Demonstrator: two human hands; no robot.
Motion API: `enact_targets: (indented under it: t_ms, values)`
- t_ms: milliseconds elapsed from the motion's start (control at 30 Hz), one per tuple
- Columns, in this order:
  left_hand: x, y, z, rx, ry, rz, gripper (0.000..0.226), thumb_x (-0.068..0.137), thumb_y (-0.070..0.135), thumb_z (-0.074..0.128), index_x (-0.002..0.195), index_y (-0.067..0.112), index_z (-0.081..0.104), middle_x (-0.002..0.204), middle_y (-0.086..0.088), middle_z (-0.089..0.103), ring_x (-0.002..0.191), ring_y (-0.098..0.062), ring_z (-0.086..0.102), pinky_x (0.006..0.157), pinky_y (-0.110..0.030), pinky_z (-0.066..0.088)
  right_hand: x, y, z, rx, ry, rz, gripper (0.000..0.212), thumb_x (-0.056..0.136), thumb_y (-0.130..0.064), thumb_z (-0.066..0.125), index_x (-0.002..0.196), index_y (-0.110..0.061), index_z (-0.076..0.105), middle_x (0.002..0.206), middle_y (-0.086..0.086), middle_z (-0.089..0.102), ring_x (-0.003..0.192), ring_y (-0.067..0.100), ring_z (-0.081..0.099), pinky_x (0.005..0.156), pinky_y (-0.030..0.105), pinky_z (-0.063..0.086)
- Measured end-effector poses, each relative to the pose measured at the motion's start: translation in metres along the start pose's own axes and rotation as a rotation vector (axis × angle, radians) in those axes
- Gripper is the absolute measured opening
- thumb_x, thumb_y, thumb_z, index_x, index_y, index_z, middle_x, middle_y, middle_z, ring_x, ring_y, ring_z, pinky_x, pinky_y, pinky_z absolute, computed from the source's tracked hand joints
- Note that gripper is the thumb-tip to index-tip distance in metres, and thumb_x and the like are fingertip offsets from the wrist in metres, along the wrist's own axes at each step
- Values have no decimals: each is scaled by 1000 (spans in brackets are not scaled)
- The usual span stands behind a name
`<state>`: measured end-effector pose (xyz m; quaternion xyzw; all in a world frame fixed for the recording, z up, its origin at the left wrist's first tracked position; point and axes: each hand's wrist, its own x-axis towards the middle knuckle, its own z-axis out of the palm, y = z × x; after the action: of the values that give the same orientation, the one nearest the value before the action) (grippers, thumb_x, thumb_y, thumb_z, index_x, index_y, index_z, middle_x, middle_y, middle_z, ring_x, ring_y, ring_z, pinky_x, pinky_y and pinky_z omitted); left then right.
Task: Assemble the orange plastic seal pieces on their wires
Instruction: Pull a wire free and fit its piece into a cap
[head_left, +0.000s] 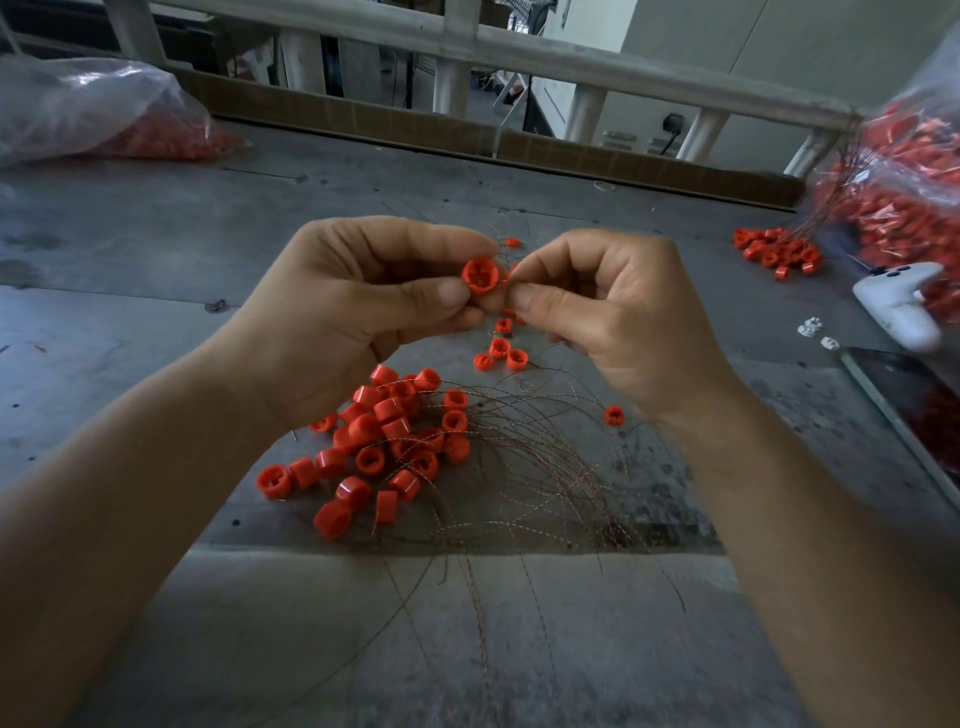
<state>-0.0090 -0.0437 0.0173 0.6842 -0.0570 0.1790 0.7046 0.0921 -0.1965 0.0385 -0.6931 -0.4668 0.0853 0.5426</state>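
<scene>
1. Table (156, 234): grey, scuffed and stained; carries everything below.
2. Left hand (363, 306): raised over the table's middle, fingers curled, thumb and fingertips gripping one cap.
3. Cap (480, 275): held between the two hands, above the table. Orange plastic, short and round, glossy. Its open side faces the camera and shows a recessed inside split by thin ribs.
4. Right hand (608, 312): just right of the cap, fingers curled, thumb and forefinger pinching a thin wire (503, 249) at the cap's right rim. The wire's tip is too fine to make out.
5. Pile (384, 441): many like orange caps heaped on the table, near and below the left hand. Some lie on their sides, some with the open side up.
6. Wires (519, 467): a loose fan of thin brownish twisted strands, tangled with the pile and spreading right and towards the near edge.
7. Three caps (500, 353): loose on the table between pile and hands.
8. Single cap (613, 414): lies apart, under the right wrist.
9. Far group (776, 252): a cluster of orange caps with wires, far right.
10. Right bag (904, 171): clear plastic, packed with orange pieces, at the right edge.
11. Left bag (93, 114): clear plastic, orange pieces inside, far left.
12. Controller (901, 306): white, at the foot of the right bag.
</scene>
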Motion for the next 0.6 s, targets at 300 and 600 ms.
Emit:
enact_targets:
  t_ms: [300,600]
  values:
    - [-2,-3,5,47,-74,-11,35,56,47,77,87,32,73,83,9,72,82,-6,67,72,-19,54,-1,4,9,55,-109,135,18,77,1,67,71,-16,64,64,1,65,58,12,62,49,16,44]
    - [1,-1,6,-236,79,-51,22,66,-1,57,82,8,71,74,-6,70,69,-14,69,62,-18,54,0,1,-2,26,21,111,17,78,-4,68,67,-16,62,55,-7,59,41,-2,47,41,8,33]
